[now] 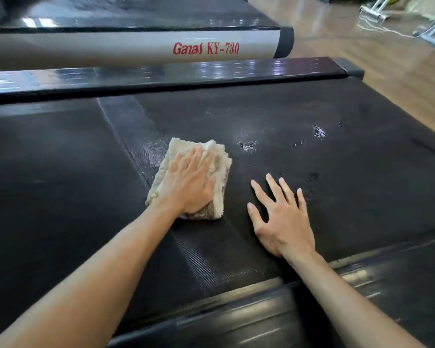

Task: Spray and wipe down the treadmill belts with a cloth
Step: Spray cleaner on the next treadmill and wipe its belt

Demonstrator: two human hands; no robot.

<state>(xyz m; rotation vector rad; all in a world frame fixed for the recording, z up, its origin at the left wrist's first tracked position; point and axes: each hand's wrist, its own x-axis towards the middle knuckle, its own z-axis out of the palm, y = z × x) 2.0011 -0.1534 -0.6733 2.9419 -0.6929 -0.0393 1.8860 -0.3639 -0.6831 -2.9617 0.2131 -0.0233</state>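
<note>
- Both forearms are bare from the frame's lower edge to the wrists; no sleeve shows.
- The left hand [186,184] wears no glove, ring or watch.
- The right hand [284,219] is likewise ungloved, its short, unpainted fingernails visible.

Bright, even light — glare on the side rail [161,74] — blurred, bowed edges.

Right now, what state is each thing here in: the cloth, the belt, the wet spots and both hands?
cloth: bunched, flat on the belt under the left hand.
treadmill belt: dark, partly wet, with a lighter seam band across it.
spray droplets: still unwiped, right of the cloth.
left hand: fingers straight, pressing the cloth.
right hand: fingers spread, flat on the bare belt.
side rail: glossy, reflecting light.
</note>
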